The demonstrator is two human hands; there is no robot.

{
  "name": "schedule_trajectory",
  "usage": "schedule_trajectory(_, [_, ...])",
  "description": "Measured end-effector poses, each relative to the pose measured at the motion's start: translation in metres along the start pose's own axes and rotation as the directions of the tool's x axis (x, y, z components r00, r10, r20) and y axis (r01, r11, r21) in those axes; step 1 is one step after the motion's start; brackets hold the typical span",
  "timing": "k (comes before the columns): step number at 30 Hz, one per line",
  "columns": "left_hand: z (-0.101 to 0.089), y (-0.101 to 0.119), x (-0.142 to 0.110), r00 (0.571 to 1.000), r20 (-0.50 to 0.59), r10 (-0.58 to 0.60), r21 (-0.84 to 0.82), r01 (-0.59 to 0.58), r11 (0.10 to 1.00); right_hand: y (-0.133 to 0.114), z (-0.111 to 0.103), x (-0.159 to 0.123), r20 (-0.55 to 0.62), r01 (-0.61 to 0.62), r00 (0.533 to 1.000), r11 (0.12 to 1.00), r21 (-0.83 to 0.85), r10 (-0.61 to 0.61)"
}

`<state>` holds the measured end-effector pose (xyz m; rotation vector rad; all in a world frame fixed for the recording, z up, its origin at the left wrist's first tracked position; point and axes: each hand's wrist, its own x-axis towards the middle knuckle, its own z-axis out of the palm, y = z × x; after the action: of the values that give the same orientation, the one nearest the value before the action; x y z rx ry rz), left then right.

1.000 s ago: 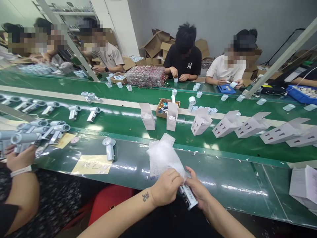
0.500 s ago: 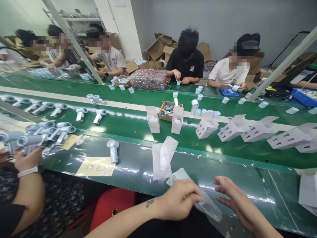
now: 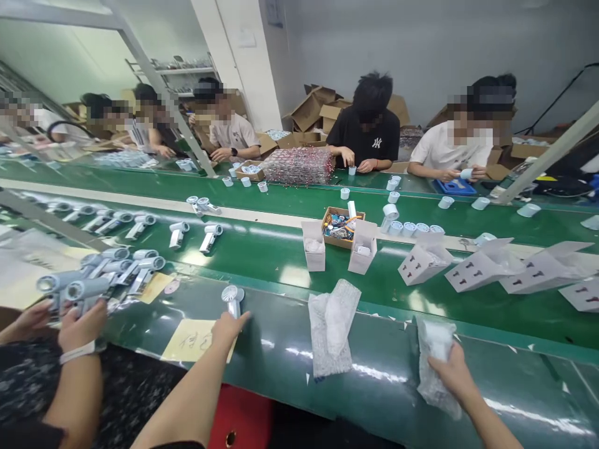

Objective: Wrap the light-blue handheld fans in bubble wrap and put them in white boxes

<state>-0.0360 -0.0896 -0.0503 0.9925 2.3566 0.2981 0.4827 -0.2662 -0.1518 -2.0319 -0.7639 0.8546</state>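
A small grey-white handheld fan (image 3: pixel 230 295) with a round grille lies on the near green worktop, left of centre. My left hand (image 3: pixel 225 330) reaches to it and closes round its handle, with the thumb stretched to the right. On the right, my right hand (image 3: pixel 453 373) grips a bubble-wrap bag (image 3: pixel 427 378) with a pale, fan-shaped thing inside, low over or on the worktop. Between my hands lie bubble-wrap bags (image 3: pixel 327 337), partly overlapping. Beneath my left forearm is a yellow paper (image 3: pixel 187 340) with handwriting.
Open white boxes (image 3: pixel 421 262) stand along the green belt (image 3: pixel 262 249), beside a carton of small parts (image 3: pixel 339 227). Another person's hands (image 3: pixel 82 324) hold fans at a pile (image 3: pixel 116 268) on the left. Several people work across the belt.
My left hand has let go of the plastic bag and moved left to the fan on the worktop. My right hand, open before, now holds the filled bubble-wrap bag farther right. The view has shifted.
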Motion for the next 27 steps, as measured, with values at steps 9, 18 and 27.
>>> schedule_trajectory(9, [0.112,-0.002,-0.125,0.795,0.406,0.450,-0.586,-0.150,0.796,-0.098,0.067,-0.060,0.189,-0.255,0.963,0.867,0.428,0.190])
schedule_trajectory(18, [0.178,0.190,-0.144,0.672,0.452,0.587,-0.007,-0.655,0.756,-0.113,0.036,-0.046,0.357,-0.443,0.896,0.594,0.671,0.265])
schedule_trajectory(27, [0.180,0.135,-0.183,0.497,0.556,0.666,0.036,-0.815,0.578,-0.096,-0.016,-0.057,0.620,-0.596,0.767,0.539,0.596,0.162])
